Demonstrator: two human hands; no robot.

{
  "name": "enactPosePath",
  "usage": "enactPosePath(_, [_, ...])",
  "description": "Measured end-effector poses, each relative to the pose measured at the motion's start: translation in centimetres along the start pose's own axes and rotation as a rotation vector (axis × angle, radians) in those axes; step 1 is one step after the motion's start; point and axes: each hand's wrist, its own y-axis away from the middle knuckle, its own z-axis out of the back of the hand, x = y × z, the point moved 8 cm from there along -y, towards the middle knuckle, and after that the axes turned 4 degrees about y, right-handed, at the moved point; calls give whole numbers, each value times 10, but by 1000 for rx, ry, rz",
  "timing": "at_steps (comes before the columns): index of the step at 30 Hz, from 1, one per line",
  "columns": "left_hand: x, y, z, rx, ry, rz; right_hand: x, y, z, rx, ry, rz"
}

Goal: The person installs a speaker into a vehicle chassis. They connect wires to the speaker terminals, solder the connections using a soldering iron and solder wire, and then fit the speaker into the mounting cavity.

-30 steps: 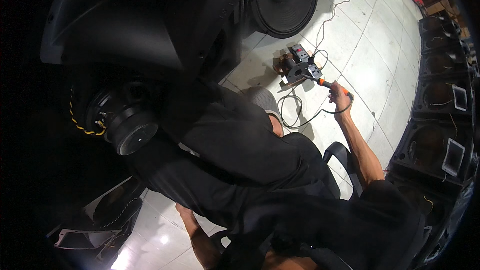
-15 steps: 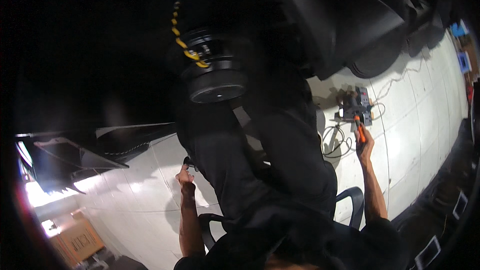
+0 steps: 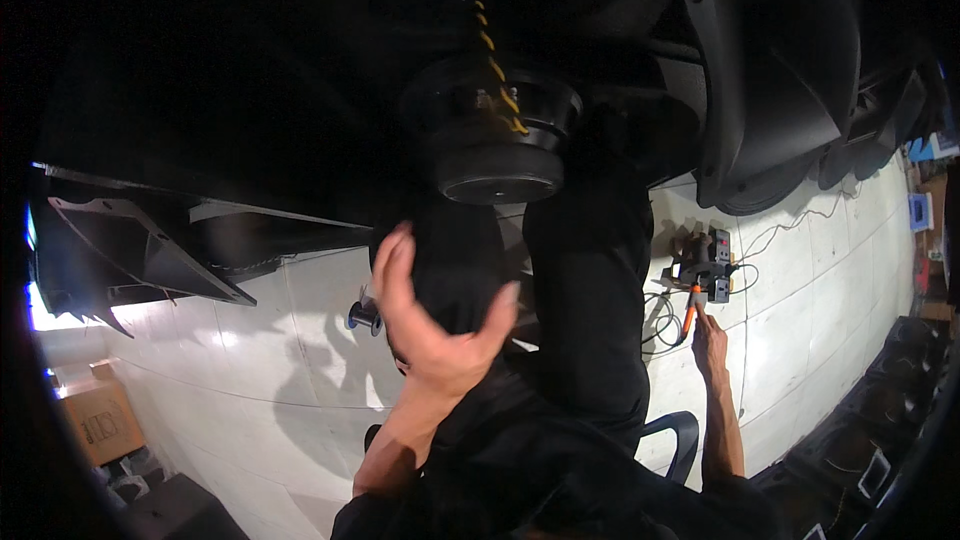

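My left hand (image 3: 435, 335) is raised over my lap, fingers and thumb spread and nothing between them. Just beyond it is a round black speaker driver (image 3: 500, 175), with a twisted yellow-and-black wire (image 3: 492, 55) running up from its terminals. A small wire spool (image 3: 364, 314) sits beside my left leg. Over to the right, my right hand (image 3: 711, 342) is low, its fingers against the orange handle of a soldering iron (image 3: 690, 316). The iron's front end meets a dark stand and power strip (image 3: 712, 265) on the floor; the fingers' exact hold is partly hidden.
Large black speaker cabinets (image 3: 780, 70) loom across the top and right. A black panel (image 3: 150, 250) juts out at left. Cables (image 3: 665, 325) curl over the white tiled floor (image 3: 790, 340). A cardboard box (image 3: 100, 420) stands lower left, and a chair armrest (image 3: 683, 440) is by my right forearm.
My left hand has left the spool beside my leg and come up over my lap, opening. My right hand has moved lower, and the soldering iron is now tilted differently against the stand.
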Motion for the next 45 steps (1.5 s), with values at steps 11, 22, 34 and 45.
enactPosePath(11, [-10,-38,-64,-179,-19,198,68,6,68,-197,-155,-45])
enactPosePath(22, [-3,-46,-55,-292,-284,80,250,5,225,-695,-252,531])
enactPosePath(34, [-5,-49,-36,-245,-102,121,275,71,290,-798,-217,630])
enactPosePath(45, [-37,-50,-10,12,593,420,263,113,319,-855,-257,606])
